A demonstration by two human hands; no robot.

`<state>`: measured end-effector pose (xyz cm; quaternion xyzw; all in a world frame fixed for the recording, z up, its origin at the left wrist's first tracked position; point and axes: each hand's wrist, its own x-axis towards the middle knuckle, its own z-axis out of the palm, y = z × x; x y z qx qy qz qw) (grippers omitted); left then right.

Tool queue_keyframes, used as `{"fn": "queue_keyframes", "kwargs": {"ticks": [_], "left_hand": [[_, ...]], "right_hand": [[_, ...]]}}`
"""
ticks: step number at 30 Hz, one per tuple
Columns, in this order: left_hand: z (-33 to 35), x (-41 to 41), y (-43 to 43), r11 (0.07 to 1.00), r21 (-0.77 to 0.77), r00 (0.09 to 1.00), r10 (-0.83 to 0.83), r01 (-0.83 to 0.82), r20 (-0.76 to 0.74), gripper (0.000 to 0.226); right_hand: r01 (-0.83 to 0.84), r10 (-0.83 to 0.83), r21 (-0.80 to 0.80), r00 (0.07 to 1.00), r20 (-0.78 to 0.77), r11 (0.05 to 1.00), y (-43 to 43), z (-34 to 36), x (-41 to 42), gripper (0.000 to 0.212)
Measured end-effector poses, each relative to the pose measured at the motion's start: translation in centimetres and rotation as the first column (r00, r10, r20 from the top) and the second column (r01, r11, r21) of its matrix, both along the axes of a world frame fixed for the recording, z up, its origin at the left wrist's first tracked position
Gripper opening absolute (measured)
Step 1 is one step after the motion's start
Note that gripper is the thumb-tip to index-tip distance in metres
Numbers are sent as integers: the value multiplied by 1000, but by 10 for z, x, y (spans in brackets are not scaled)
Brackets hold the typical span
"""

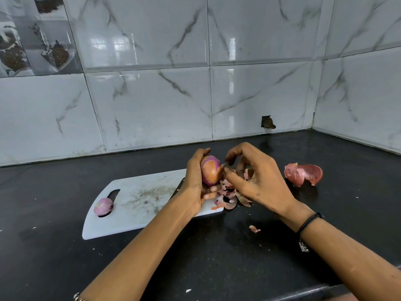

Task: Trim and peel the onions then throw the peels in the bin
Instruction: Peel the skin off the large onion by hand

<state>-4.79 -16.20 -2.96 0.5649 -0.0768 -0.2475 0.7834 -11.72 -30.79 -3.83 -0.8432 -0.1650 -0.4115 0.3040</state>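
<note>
We see the cutting board [138, 205] lying flat on the desk [217, 257], left of centre, w/ tiled walls behind and to the right meeting in the far right corner. A peeled onion [103, 206] sits on the board's left end, over the handle slot. Above the board's right edge, the left hand [196, 183] grips an onion [211, 170]; the right hand [258, 177] is just right of it, fingertips touching it. A peel pile [230, 196] lies beneath the hands at the board's right corner. A large peel [303, 173] rests further right; a small scrap [254, 229] lies nearer us.
</note>
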Motion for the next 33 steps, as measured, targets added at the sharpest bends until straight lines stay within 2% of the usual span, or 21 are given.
{"fn": "queue_keyframes", "kwargs": {"ticks": [4,7,10,16,22,28,33], "left_hand": [[3,0,-5,997,-61,999,42,-44,-21,33],[5,-1,-6,992,-127,999,1,-8,-49,28],[7,-2,-7,986,-164,999,-3,-5,-48,24],[6,-3,-9,991,-132,1000,2,-5,-20,27],[2,-1,-10,999,-47,997,16,-13,70,30],[5,-4,-7,998,-64,998,22,-18,58,31],[6,-7,-6,997,-69,995,44,-38,86,27]], "right_hand": [[-36,36,25,999,-2,999,5,1,-1,23],[-32,32,20,999,-16,999,7,-1,3,40],[-24,25,38,999,-25,999,6,-2,5,46],[-37,38,42,999,-22,998,4,-3,5,46],[-54,56,50,998,-37,997,1,-5,7,46],[-94,95,15,995,-30,995,6,-7,8,29],[-58,60,66,998,-30,996,3,-6,9,40]]}}
